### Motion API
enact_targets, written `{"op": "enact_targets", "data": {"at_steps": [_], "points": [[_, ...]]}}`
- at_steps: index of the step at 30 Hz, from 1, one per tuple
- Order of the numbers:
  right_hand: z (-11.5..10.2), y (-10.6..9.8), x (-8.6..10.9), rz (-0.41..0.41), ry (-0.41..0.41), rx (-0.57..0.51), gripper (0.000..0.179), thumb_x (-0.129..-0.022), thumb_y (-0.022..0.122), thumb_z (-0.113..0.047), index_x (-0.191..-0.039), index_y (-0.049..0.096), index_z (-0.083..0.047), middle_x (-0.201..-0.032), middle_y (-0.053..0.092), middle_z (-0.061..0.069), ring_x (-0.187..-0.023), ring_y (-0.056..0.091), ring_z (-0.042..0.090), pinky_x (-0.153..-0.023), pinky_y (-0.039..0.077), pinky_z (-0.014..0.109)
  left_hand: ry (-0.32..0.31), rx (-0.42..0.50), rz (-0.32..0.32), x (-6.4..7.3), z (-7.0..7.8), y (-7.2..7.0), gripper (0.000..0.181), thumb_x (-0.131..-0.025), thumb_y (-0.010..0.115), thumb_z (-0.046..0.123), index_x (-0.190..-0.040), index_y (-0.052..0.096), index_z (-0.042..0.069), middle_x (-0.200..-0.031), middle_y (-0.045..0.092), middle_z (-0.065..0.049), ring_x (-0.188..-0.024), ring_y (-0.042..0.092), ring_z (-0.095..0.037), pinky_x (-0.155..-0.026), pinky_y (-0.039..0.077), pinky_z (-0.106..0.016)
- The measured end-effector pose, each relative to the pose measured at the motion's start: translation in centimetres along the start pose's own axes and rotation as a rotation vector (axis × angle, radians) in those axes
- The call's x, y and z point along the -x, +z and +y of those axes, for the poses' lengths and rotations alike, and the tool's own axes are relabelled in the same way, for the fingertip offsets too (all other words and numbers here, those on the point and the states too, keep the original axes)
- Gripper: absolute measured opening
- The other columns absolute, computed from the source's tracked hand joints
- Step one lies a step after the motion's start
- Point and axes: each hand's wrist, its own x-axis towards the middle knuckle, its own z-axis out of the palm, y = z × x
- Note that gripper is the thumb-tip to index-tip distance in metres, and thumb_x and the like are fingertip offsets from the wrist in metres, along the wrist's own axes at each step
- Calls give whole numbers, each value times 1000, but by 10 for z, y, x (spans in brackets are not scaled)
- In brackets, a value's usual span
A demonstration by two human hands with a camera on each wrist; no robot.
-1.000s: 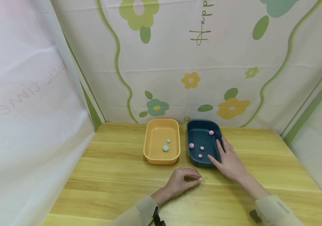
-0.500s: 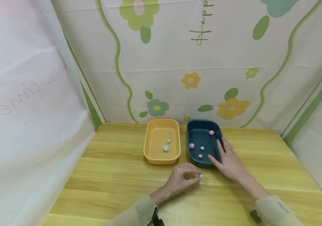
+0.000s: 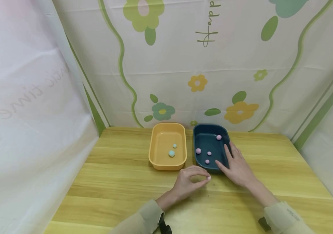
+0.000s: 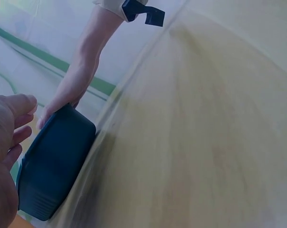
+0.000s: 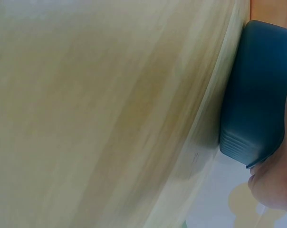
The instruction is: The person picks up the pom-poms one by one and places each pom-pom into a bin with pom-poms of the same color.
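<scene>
My left hand (image 3: 185,182) pinches a small pale pink ball (image 3: 209,178) between thumb and fingertips, just in front of the dark blue tray's (image 3: 199,166) near edge. In the left wrist view the left hand (image 4: 4,147) is beside the tray's outer wall (image 4: 55,164), and the ball is hard to make out. My right hand (image 3: 239,169) rests at the tray's right side with fingers spread, thumb and index finger reaching over the rim. The right wrist view shows part of that hand (image 5: 276,178) against the tray (image 5: 255,95). Several pink balls (image 3: 209,153) lie inside the tray.
A yellow tray (image 3: 162,166) stands left of the blue one, with two pale green balls (image 3: 171,153) inside. Both trays sit toward the back of the wooden table (image 3: 119,182). A white flowered cloth (image 3: 160,74) hangs behind, and another (image 3: 32,130) on the left.
My left hand has moved forward and slightly right, carrying the pinched ball closer to the blue tray. The right hand and both trays have stayed in place.
</scene>
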Motion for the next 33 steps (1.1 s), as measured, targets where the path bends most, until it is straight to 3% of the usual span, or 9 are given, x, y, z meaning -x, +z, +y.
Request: {"op": "enact_targets", "data": {"at_steps": [14, 33], "points": [[2, 1, -1, -10, 1, -11, 97, -110, 58, -59, -171, 23, 7, -180, 12, 36, -163, 22, 62, -131, 26, 77, 18, -6, 42, -11, 0, -1, 15, -95, 86, 6, -109, 86, 10, -107, 86, -3, -109, 80, -13, -101, 63, -22], [0, -2, 0, -15, -2, -9, 97, -110, 58, -60, -171, 23, 7, -180, 13, 36, -164, 21, 61, -131, 26, 76, 49, -3, 92, -28, 0, -2, 20, -91, 88, 2, -111, 86, 6, -109, 87, -7, -109, 80, -20, -102, 64, -27]]}}
